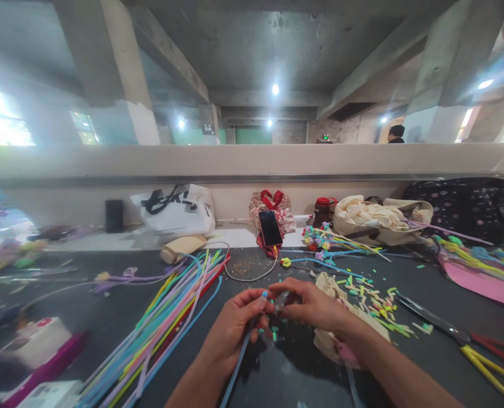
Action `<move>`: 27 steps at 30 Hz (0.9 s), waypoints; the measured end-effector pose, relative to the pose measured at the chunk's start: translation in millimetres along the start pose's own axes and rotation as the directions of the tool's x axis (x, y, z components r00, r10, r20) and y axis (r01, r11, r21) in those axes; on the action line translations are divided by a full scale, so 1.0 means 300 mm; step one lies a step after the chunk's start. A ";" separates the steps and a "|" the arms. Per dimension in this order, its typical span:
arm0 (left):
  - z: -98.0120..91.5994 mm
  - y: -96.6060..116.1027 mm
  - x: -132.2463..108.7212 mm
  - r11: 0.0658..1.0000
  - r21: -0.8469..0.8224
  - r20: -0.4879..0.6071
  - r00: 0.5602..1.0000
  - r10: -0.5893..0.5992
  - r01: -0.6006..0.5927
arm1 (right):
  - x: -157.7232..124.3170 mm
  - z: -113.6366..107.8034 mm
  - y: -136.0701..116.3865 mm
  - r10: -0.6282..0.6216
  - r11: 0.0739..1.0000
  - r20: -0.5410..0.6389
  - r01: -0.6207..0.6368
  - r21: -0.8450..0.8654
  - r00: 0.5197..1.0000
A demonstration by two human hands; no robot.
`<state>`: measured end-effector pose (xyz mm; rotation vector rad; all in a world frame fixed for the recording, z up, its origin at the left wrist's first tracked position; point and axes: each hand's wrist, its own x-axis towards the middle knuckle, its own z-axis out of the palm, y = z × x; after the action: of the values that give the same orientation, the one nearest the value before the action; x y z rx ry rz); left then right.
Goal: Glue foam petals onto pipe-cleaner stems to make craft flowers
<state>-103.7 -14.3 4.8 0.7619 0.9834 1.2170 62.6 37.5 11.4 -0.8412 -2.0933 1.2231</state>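
Note:
Near the middle of the dark table, my left hand (240,320) pinches a blue pipe cleaner (238,371). Its long shaft runs down toward the table's near edge, and a small blue tip shows above my thumb. Close against those fingertips is my right hand (313,303), its fingers curled; what they hold, if anything, is hidden. Small green cut pieces (274,333) lie just below the hands. A crumpled beige cloth (332,292) lies partly under my right forearm.
Long coloured pipe cleaners (162,334) are bundled at left. At right lie scissors (451,328), cut scraps (377,303) and a pink sheet (468,280). A phone (270,228) leans at the back, beside a white bag (179,212) and finished-looking flower stems (324,238).

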 end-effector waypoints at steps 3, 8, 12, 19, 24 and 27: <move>0.006 -0.010 0.001 1.000 0.021 0.019 1.000 -0.013 0.012 | -0.006 0.035 -0.011 -0.050 0.998 0.095 0.047 0.038 0.994; 0.015 -0.018 0.003 1.000 0.012 0.036 0.999 -0.020 0.020 | 0.000 0.027 0.020 0.007 0.982 -0.006 -0.008 -0.190 1.000; 0.010 -0.008 0.004 1.000 0.006 -0.044 0.999 0.014 -0.014 | 0.001 -0.021 0.028 -0.130 0.851 -0.121 0.048 -0.523 0.984; -0.021 0.021 -0.001 0.991 -0.105 -0.107 0.991 0.076 -0.087 | 0.010 -0.075 0.035 -0.177 0.840 -0.192 0.046 -0.540 0.965; -0.027 0.020 -0.001 0.987 -0.162 0.063 0.998 0.001 0.009 | 0.013 -0.050 0.031 -0.138 0.899 -0.184 0.046 -0.436 0.973; -0.020 0.012 -0.004 0.993 -0.111 0.090 0.996 -0.024 0.034 | 0.006 -0.015 0.013 -0.076 0.966 -0.159 0.032 -0.258 0.984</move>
<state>-110.6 -14.9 5.8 0.7047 0.8429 1.1932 65.6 42.6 10.1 -0.9576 -2.1466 0.8335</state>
